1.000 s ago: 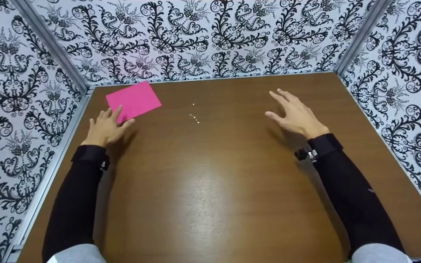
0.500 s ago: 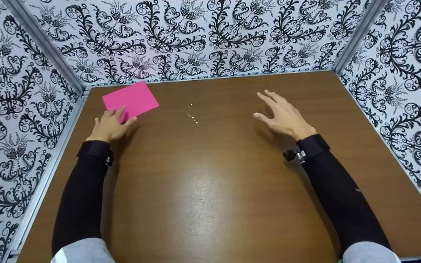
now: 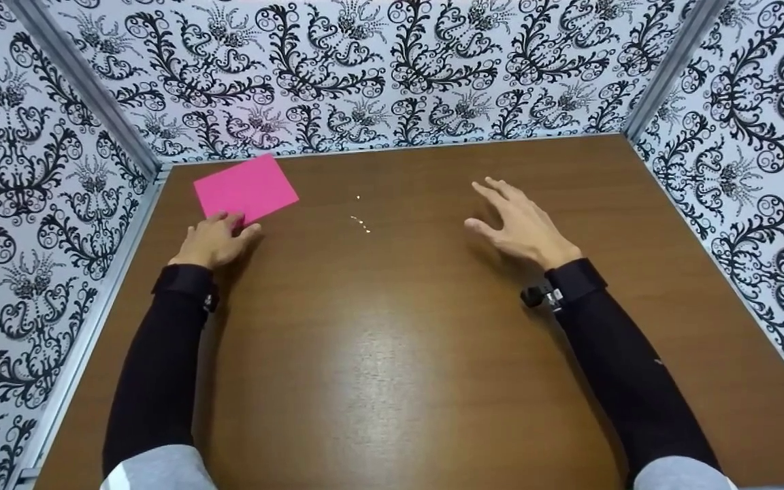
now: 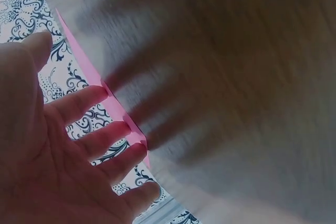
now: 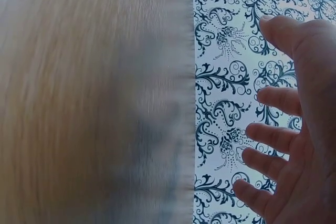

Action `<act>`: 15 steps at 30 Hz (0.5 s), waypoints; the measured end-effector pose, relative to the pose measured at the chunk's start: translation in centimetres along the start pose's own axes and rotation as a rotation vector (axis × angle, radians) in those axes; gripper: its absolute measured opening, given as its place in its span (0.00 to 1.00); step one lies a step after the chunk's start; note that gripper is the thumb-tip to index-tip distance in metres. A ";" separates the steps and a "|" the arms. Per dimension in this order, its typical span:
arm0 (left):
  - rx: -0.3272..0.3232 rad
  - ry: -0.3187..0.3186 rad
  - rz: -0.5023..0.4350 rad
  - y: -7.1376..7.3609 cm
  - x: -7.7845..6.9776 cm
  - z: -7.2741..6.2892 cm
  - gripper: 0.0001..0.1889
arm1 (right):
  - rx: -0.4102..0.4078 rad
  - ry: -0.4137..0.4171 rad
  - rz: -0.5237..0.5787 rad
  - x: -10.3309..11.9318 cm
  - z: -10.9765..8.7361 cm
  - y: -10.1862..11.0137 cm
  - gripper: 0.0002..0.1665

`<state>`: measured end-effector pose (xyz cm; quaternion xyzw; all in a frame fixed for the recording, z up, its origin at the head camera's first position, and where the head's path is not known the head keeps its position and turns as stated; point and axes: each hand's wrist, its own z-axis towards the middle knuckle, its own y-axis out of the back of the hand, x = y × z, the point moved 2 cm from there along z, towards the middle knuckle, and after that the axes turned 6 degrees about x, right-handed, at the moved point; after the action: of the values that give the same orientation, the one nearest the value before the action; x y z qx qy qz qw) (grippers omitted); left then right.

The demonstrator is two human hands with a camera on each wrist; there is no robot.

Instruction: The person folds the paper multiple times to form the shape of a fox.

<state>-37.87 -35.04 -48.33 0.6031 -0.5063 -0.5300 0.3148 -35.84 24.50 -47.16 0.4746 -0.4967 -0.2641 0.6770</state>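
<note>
A bright pink sheet of paper lies flat at the far left of the brown wooden table, slanted to the table's edges. My left hand is at its near edge, fingers loosely bent and palm down. In the left wrist view, several fingertips touch the pink paper, while the thumb stays apart from it. On the right, my right hand hovers over the table with fingers spread and relaxed, holding nothing. Its shadow falls on the wood below.
Small pale specks dot the table near its middle back. White walls with black scrollwork enclose the back and sides, framed by grey metal posts. Both forearms wear black sleeves and wrist straps.
My left hand has drawn back across the paper to its near edge, fingers bending more. The right hand has shifted left. The paper has stayed in place.
</note>
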 end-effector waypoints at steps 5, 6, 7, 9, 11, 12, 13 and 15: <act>-0.026 -0.032 0.021 -0.4 -0.9 -0.4 0.42 | 0.001 0.012 0.007 0.4 0.1 0.0 0.52; -0.028 -0.035 0.018 -0.5 -1.2 -0.5 0.41 | 0.002 0.014 0.009 0.5 0.1 0.0 0.52; -0.027 -0.036 0.016 -0.5 -1.5 -0.6 0.41 | 0.001 0.017 0.009 0.6 0.1 0.0 0.52; -0.023 -0.038 0.012 -0.7 -2.2 -0.8 0.41 | -0.002 0.022 0.006 0.7 0.2 0.0 0.51; -0.012 -0.044 0.014 -0.9 -3.0 -1.0 0.41 | -0.004 0.027 0.000 0.8 0.2 -0.1 0.51; -0.008 -0.048 0.017 -1.1 -3.4 -1.0 0.41 | -0.005 0.030 -0.003 0.9 0.3 -0.1 0.51; -0.006 -0.053 0.020 -1.2 -3.7 -0.9 0.41 | -0.007 0.034 -0.004 1.0 0.3 -0.2 0.51; -0.002 -0.070 0.029 -1.4 -4.5 -0.9 0.42 | -0.007 0.038 -0.007 1.3 0.3 -0.3 0.51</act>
<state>-36.30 -30.48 -47.93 0.5765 -0.5253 -0.5464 0.3051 -35.63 23.15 -46.86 0.4791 -0.4810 -0.2590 0.6871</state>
